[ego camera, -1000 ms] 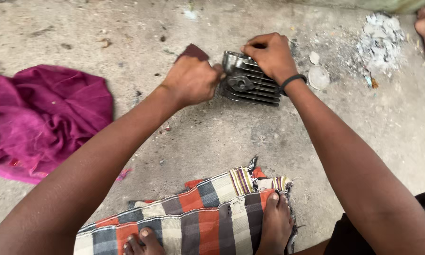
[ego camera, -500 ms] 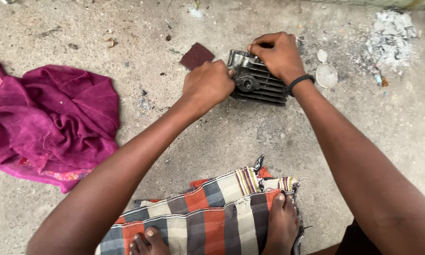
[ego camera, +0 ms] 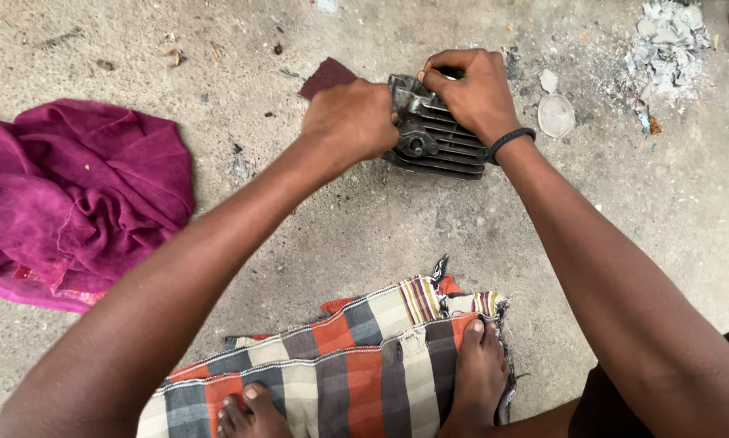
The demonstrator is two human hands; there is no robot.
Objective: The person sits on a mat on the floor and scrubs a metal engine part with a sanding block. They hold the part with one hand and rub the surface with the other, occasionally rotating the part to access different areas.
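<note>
Gripping the finned metal engine cylinder head (ego camera: 431, 134) from both ends, the two hands hold it on the bare concrete floor (ego camera: 397, 235). The right hand (ego camera: 471, 91) curls over its top edge, fingers (ego camera: 441, 65) bent and pressed onto the metal, a black band (ego camera: 510, 139) around the wrist. The left hand (ego camera: 350, 120) is closed in a fist against the part's left side; what its fingers pinch cannot be told. Just beyond the left knuckles lies a dark reddish-brown sheet of sandpaper (ego camera: 325, 75). Right of the right hand sit pale flakes and a heap of grey ash (ego camera: 664, 40). Far left lies a crumpled magenta cloth (ego camera: 72, 195). Nearer the body, bare feet (ego camera: 478, 377) rest on a striped plaid cloth (ego camera: 340, 365).
</note>
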